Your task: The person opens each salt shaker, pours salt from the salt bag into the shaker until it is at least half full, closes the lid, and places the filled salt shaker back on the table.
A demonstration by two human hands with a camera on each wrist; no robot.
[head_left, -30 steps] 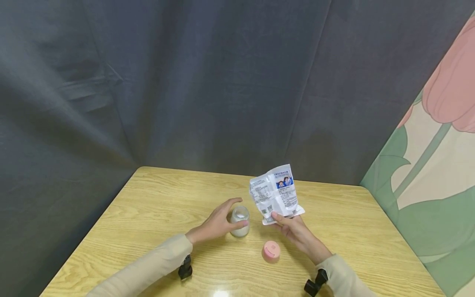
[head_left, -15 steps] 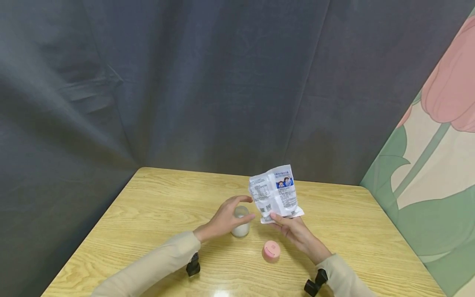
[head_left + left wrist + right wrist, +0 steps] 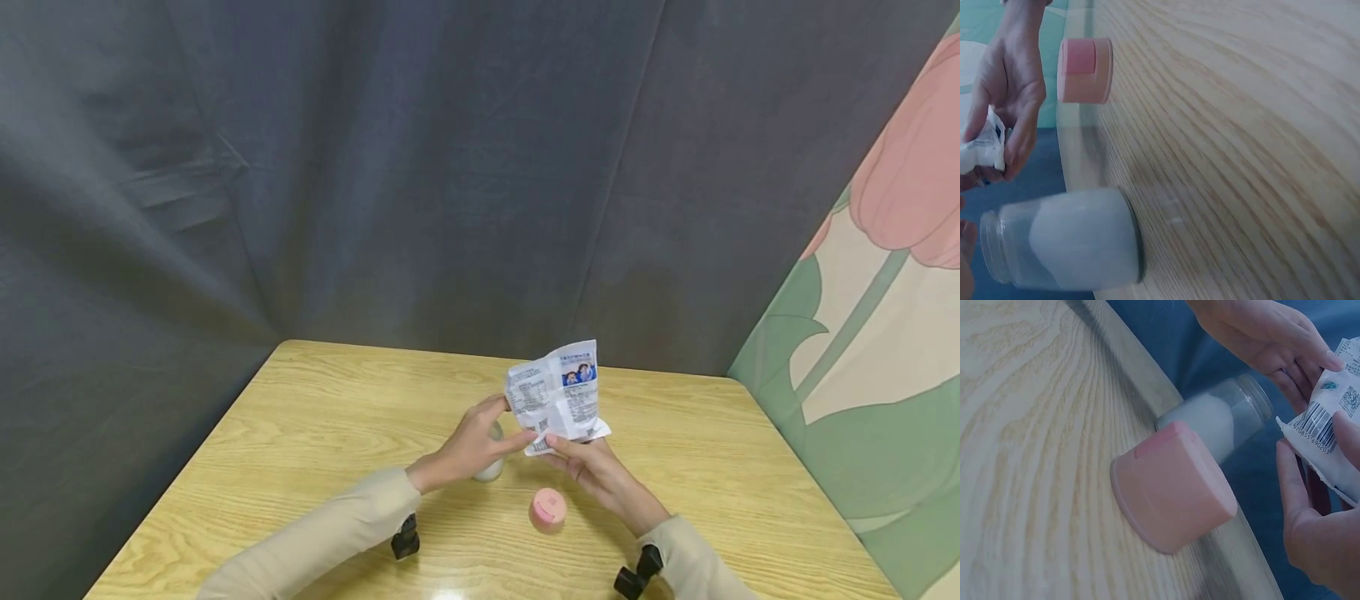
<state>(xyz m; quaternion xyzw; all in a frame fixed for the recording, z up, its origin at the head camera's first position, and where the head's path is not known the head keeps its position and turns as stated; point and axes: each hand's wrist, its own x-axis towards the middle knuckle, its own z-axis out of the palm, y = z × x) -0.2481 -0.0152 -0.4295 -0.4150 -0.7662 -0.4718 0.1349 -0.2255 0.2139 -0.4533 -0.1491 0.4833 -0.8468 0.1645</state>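
A white printed packet (image 3: 561,398) is held up above the table, its text and a small blue picture facing me. My right hand (image 3: 600,477) grips its bottom edge, thumb in front and fingers behind. At the packet's left edge is my left hand (image 3: 471,443), its thumb on the printed face and its fingers reaching behind in the right wrist view. Below the left hand stands a lidless glass jar (image 3: 1085,240) with white contents, partly covered by that hand in the head view. A pink lid (image 3: 548,508) lies on the table in front of the jar.
The wooden table (image 3: 337,400) ends at a dark curtain (image 3: 450,183) behind it. A wall with a tulip pattern (image 3: 885,400) rises on the right. Each wrist wears a small black camera mount.
My left hand has moved right from around the jar to the packet's left edge and taken hold there. The packet has shifted slightly; jar and lid stay in place.
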